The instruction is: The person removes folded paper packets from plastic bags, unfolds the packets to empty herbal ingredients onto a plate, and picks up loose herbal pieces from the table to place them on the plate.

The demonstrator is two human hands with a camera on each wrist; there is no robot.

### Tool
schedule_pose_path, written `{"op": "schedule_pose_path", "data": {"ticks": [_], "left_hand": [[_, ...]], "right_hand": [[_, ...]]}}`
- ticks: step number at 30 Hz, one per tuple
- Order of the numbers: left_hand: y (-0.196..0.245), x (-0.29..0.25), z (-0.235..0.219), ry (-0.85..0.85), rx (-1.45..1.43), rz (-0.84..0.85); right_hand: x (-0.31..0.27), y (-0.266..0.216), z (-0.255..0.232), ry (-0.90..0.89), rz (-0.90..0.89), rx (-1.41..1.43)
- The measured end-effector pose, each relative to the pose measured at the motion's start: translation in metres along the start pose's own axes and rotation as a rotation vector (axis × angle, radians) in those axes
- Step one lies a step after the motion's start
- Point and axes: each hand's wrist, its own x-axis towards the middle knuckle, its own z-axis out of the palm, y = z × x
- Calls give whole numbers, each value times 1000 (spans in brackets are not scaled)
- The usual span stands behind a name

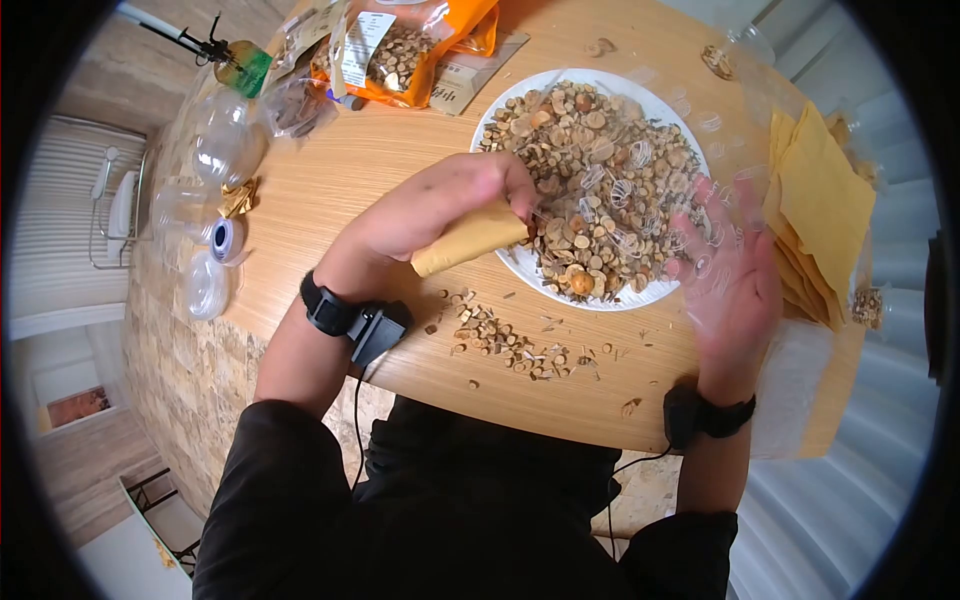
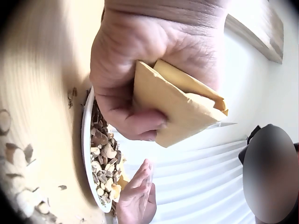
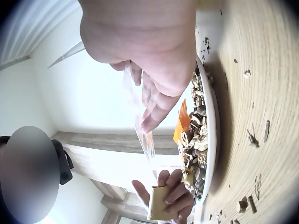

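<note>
In the head view, my left hand (image 1: pixel 440 205) grips a folded yellow paper packet (image 1: pixel 472 238) at the plate's left edge. The left wrist view shows that packet (image 2: pixel 175 102) inside the curled fingers, its folded layers facing out. A clear plastic bag with white printing (image 1: pixel 640 155) stretches from near the left hand to my right hand (image 1: pixel 735 280). The right hand's fingers are spread and extended, with the film over them. Under the bag stands a white plate (image 1: pixel 655 292) heaped with dried sliced herbs (image 1: pixel 565 135), partly veiled by the plastic.
Loose herb pieces (image 1: pixel 510 345) lie before the plate. A stack of yellow papers (image 1: pixel 825 200) is at the right. Behind lies an orange-edged bag of slices (image 1: pixel 400 60). Clear plastic containers (image 1: pixel 225 135) and a tape roll (image 1: pixel 227 238) line the left edge.
</note>
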Motion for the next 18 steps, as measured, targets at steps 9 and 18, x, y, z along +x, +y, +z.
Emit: {"op": "schedule_pose_path", "data": {"ticks": [9, 18], "left_hand": [[11, 1, 11, 368, 285, -120], [20, -5, 5, 186, -355, -142]], "right_hand": [[1, 8, -2, -151, -61, 136], [2, 3, -6, -86, -28, 110]]}}
